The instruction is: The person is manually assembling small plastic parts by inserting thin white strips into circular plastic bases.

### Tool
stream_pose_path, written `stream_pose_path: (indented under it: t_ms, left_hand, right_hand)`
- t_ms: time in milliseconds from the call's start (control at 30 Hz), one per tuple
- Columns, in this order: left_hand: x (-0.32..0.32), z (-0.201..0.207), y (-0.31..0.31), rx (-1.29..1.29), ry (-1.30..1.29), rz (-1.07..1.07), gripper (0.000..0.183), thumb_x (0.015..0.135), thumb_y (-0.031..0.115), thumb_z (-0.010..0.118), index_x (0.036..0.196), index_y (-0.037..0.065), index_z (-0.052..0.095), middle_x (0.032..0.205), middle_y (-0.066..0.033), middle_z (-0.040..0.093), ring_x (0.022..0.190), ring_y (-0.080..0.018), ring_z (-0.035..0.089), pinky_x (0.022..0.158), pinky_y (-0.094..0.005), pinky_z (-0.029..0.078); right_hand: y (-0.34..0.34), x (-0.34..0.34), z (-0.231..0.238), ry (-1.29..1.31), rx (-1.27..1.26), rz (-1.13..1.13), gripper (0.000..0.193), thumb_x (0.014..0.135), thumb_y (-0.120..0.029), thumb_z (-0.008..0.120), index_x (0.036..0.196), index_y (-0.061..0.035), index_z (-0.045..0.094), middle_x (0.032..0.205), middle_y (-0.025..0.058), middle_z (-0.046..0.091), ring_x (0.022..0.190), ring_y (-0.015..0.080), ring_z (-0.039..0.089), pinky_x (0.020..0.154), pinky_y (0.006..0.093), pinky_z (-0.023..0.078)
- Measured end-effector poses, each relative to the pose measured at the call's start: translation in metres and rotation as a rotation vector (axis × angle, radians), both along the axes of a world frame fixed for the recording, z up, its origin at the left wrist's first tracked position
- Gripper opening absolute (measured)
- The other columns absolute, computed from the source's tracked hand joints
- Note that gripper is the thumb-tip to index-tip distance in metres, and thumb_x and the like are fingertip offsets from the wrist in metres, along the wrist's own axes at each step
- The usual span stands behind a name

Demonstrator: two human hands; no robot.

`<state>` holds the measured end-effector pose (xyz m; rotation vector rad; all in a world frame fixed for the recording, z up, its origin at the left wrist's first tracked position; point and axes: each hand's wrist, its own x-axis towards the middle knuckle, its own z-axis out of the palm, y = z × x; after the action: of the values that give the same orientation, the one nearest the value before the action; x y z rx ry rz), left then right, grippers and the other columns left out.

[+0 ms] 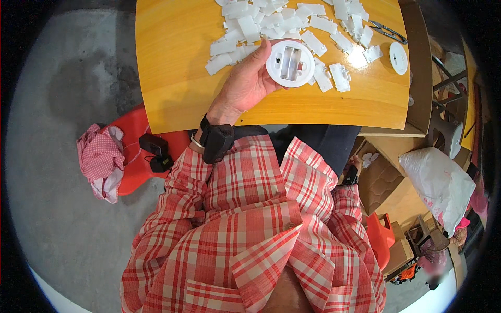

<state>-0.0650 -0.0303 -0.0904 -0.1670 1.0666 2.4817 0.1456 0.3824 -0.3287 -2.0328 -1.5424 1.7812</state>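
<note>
My left hand [243,86] is closed around a round white plastic housing [276,63], held above the near part of the table. Its face is turned up and shows a rectangular battery compartment with no cover on it. My right hand [356,163] is down below the table's edge, beside an open cardboard box [380,180]; its fingers are mostly hidden. On the table, past the left hand, lies a loose pile of flat white plastic covers [279,22]. Another round white piece [398,58] rests near the table's right edge.
Dark-handled snips [388,32] lie at the far right of the yellow table [182,68]. A red stool [133,175] at the left carries a checked cloth [102,159] and black adapters [156,151]. To the right are a white plastic bag [438,180] and another red stool [380,237].
</note>
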Motion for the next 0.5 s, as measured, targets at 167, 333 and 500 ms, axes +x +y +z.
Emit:
stream_pose_path:
  t_ms: [167,333,500]
  left_hand:
    - [-0.001,-0.002,0.005,0.028,-0.010,0.022,0.058,0.093,0.048,0.037,0.129,0.002,0.042,0.125,-0.0126,0.050,0.113,-0.0233,0.052,0.095,-0.0404,0.044]
    - [0.001,-0.005,-0.001,0.023,-0.013,0.046,0.057,0.094,0.048,0.035,0.129,0.003,0.042,0.125,-0.0118,0.051,0.112,-0.0224,0.052,0.093,-0.0398,0.045]
    - [-0.002,-0.003,0.001,0.025,-0.001,0.043,0.056,0.095,0.048,0.034,0.128,0.003,0.043,0.123,-0.0115,0.052,0.111,-0.0219,0.053,0.092,-0.0397,0.046]
  right_hand:
    - [0.051,0.009,-0.026,0.126,0.279,-0.112,0.035,0.082,-0.038,0.060,0.067,-0.0062,0.057,0.063,0.0018,0.052,0.052,0.0130,0.047,0.046,0.0274,0.037]
    - [0.007,-0.061,0.080,0.378,0.550,-0.066,0.038,0.083,-0.039,0.061,0.076,-0.0025,0.058,0.062,0.0005,0.048,0.051,0.0109,0.043,0.046,0.0269,0.035]
    - [-0.044,-0.136,0.181,0.610,0.694,0.137,0.027,0.088,-0.030,0.058,0.078,-0.0057,0.053,0.064,-0.0025,0.045,0.056,0.0072,0.041,0.050,0.0210,0.033]
